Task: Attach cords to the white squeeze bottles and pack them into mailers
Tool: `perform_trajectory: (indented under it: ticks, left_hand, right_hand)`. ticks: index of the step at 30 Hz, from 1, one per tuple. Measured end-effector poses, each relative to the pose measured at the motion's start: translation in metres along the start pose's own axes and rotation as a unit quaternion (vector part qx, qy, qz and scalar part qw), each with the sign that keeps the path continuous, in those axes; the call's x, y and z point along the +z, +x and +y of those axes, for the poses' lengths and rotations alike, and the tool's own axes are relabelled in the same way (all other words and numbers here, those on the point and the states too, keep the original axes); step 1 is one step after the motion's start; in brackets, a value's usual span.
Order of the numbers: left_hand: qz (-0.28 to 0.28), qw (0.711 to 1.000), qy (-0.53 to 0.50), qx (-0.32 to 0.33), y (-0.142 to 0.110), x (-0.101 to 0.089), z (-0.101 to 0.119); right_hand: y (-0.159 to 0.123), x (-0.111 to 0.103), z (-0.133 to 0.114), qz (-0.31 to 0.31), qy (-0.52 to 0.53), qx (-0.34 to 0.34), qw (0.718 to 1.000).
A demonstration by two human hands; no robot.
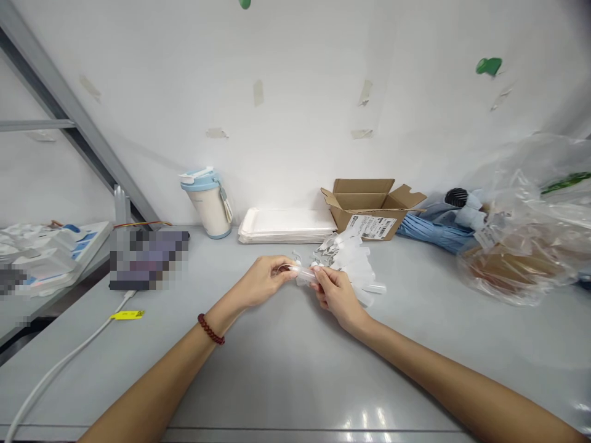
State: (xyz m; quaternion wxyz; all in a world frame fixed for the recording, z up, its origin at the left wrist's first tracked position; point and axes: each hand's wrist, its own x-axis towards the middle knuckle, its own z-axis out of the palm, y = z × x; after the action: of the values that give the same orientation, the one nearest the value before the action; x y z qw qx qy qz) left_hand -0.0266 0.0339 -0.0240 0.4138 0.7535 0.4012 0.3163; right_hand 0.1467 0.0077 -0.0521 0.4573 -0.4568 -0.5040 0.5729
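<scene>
Near the centre of the frame I see the left hand [265, 280] pinching one end of a small translucent tube [305, 274] between thumb and fingers, while the right hand [336, 295] grips the tube's other end. The two hands are just apart, above the grey table [258, 381]. Beside and behind the right hand lies a loose pile of translucent plastic pieces [353, 261], which reaches to the front of an open cardboard box [369, 212] right of centre. Left of the box I have a flat stack of white sheets or pouches [286, 225], and further left a cream cup [210, 206] with a blue lid stands upright. At the right edge sits a clear plastic bag [530, 246], next to a blue fabric bundle [434, 231]. Toward the left, a pixelated dark object [150, 259] lies by a white cable [69, 357] with a yellow tag [128, 315].
</scene>
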Motion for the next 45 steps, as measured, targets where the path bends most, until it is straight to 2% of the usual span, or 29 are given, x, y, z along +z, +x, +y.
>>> perform_trajectory:
  ticks: [6, 9, 13, 18, 24, 29, 33, 39, 42, 45]
  left_hand:
    - [0.025, 1.000, 0.003, 0.013, -0.003, 0.000, 0.009]
    - [0.022, 0.999, -0.034, -0.013, -0.005, 0.002, 0.016]
    - [-0.019, 0.995, -0.077, -0.055, -0.004, 0.008, 0.014]
    - [-0.040, 0.972, -0.200, -0.114, -0.003, 0.015, 0.008]
    - [-0.035, 0.941, -0.289, -0.169, -0.007, 0.018, 0.019]
    - [-0.008, 0.930, -0.322, -0.175, -0.009, 0.023, 0.022]
    - [0.020, 0.944, -0.289, -0.159, -0.010, 0.027, 0.022]
    - [0.012, 0.980, -0.178, -0.088, -0.011, 0.028, 0.023]
    - [0.012, 0.987, -0.137, -0.085, -0.010, 0.028, 0.021]
    - [0.006, 0.984, -0.145, -0.101, -0.008, 0.027, 0.015]
  right_hand:
    - [0.000, -0.003, -0.009, -0.010, 0.021, -0.002, 1.000]
    - [0.004, -0.009, -0.015, -0.023, -0.026, -0.044, 0.998]
    - [0.005, -0.019, -0.021, -0.030, -0.109, -0.085, 0.990]
    - [-0.006, -0.027, -0.029, -0.022, -0.257, -0.182, 0.949]
    - [-0.011, -0.031, -0.035, 0.001, -0.301, -0.255, 0.919]
    - [-0.014, -0.031, -0.032, -0.005, -0.295, -0.251, 0.922]
    - [-0.016, -0.031, -0.032, -0.019, -0.279, -0.222, 0.934]
    - [-0.013, -0.037, -0.037, -0.040, -0.287, -0.167, 0.942]
    - [-0.011, -0.038, -0.035, -0.039, -0.283, -0.143, 0.948]
    - [-0.009, -0.038, -0.032, -0.044, -0.276, -0.136, 0.950]
